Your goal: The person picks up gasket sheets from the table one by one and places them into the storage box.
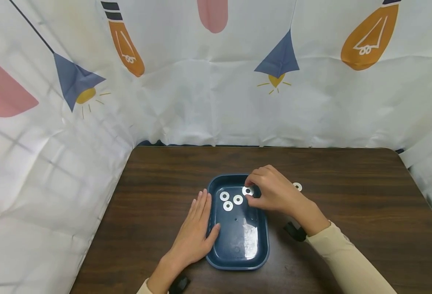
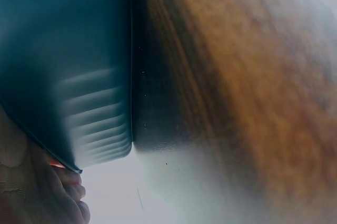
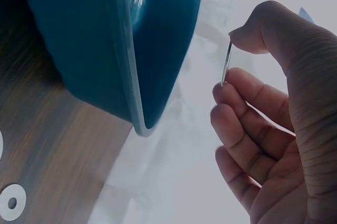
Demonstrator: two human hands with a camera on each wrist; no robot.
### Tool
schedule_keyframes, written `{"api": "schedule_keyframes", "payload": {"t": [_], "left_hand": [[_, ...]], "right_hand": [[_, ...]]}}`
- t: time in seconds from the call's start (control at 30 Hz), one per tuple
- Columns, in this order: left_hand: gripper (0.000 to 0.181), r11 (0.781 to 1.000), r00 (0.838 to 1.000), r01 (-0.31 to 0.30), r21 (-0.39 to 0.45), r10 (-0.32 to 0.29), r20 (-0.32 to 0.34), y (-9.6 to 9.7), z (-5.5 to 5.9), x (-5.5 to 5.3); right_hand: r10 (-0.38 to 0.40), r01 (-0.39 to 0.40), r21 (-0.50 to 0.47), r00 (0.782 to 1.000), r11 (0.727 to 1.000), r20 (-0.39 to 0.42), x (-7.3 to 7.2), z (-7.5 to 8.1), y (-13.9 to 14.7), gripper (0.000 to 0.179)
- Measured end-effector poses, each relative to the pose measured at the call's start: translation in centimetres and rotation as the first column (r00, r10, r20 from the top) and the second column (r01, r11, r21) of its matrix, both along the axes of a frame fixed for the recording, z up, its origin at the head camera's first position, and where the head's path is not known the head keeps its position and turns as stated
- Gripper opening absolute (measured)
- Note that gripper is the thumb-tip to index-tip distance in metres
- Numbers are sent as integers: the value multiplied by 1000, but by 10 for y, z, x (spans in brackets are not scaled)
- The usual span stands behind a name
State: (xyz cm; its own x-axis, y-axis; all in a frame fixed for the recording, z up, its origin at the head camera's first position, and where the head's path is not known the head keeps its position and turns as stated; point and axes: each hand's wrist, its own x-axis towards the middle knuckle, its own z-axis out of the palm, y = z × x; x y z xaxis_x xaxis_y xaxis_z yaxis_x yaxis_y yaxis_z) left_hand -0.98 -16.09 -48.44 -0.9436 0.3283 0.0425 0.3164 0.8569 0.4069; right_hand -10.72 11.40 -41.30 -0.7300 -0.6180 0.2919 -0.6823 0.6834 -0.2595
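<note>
A dark blue tray (image 1: 238, 245) lies on the table, its long side running away from me. My right hand (image 1: 276, 194) is over its far right part and pinches a flat white washer (image 1: 244, 190) by its edges. In the right wrist view that washer (image 3: 227, 63) shows edge-on between thumb and fingertips, apart from the tray wall. On the tray floor lie three more washers (image 1: 238, 199), close together. Along the tray's left rim rests my left hand (image 1: 193, 232), its fingers straight and the thumb reaching over the rim. The left wrist view shows the tray's ribbed outer wall (image 2: 97, 113).
Right of the tray, partly behind the right hand, a washer (image 1: 297, 186) lies on the brown wooden table (image 1: 366, 204). The right wrist view shows a washer (image 3: 11, 203) and part of another on the wood. A white patterned curtain (image 1: 216, 102) hangs behind the table's far edge.
</note>
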Motion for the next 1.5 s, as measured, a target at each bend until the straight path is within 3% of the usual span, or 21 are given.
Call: {"api": "schedule_keyframes", "payload": {"t": [0.87,1.5], "left_hand": [[90,1000,1000,-7,-11,8,17,1,1,-2],[89,1000,1000,15,-21,-15,18,-1,1,-3]], "right_hand": [[73,-76,68,997,995,39,-27,7,-24,23],[92,-97,134,995,986,46,-32,4,-40,21]]}}
